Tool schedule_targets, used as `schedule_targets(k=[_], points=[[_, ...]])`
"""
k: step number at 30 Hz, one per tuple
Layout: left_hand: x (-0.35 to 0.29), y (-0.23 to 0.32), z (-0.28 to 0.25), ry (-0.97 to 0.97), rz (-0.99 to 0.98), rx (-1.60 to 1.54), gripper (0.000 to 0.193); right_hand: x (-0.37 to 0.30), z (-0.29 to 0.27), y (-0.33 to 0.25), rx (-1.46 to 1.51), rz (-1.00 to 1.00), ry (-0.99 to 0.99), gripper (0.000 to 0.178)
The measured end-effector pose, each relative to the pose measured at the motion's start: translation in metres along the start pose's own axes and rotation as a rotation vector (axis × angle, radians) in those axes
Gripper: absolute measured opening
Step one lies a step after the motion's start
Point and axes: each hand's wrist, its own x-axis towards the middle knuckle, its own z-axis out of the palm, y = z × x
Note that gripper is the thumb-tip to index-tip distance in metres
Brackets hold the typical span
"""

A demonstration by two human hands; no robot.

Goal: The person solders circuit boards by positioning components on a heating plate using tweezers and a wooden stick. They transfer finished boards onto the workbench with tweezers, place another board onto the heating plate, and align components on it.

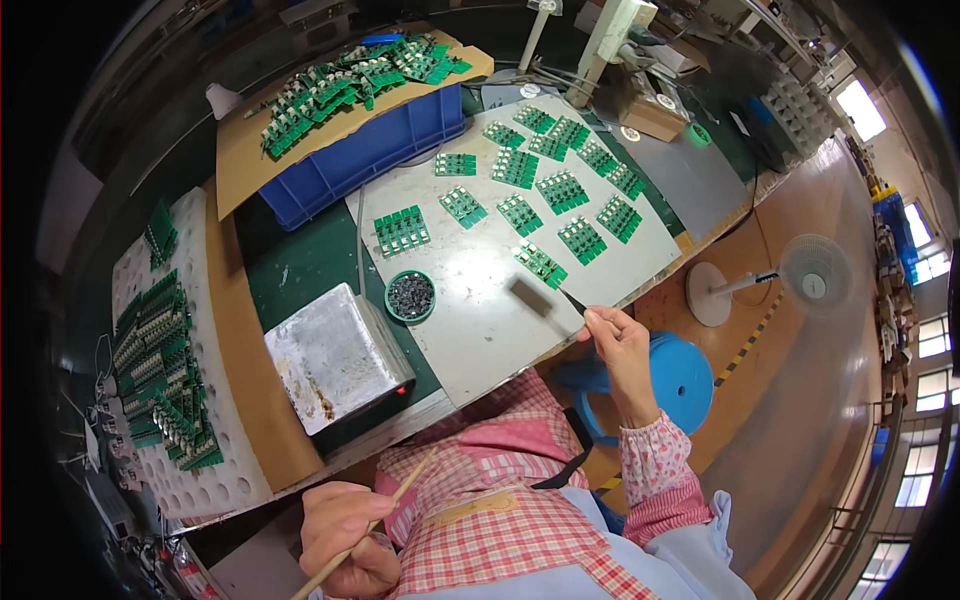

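Note:
My left hand (345,540), low in front of the apron, is closed round a thin wooden stick (408,486) that slants up to the right. Over the front right edge of the pale work sheet (470,330), my right hand (621,350) pinches a thin, dark, pointed tool (573,301); its exact kind is unclear. The tool's tip is close to the near corner of a green circuit board (541,265); whether they touch cannot be told. Several more circuit boards (402,231) lie spread over the sheet. A round green dish (410,297) holds small dark parts.
A metal-topped box (335,355) stands left of the dish. Behind it, a blue crate (365,150) carries cardboard and a heap of circuit boards (350,85). More boards fill a white foam tray (225,475) at left. A blue stool (682,385) and a fan (812,280) stand at right.

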Motion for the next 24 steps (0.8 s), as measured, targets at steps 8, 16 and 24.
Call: schedule_targets(k=[8, 16, 24], points=[[0.001, 0.0, 0.013, -0.054, -0.006, -0.025, 0.018, 0.027, -0.004, 0.038, 0.072, 0.018, 0.122, 0.026], [0.001, 0.002, 0.017, -0.081, -0.049, -0.032, 0.019, 0.032, -0.005, 0.034, 0.03, 0.028, 0.142, 0.027], [-0.004, -0.013, 0.034, -0.262, -0.064, -0.162, 0.012, 0.026, -0.012, 0.031, -0.072, 0.091, 0.081, 0.029]])
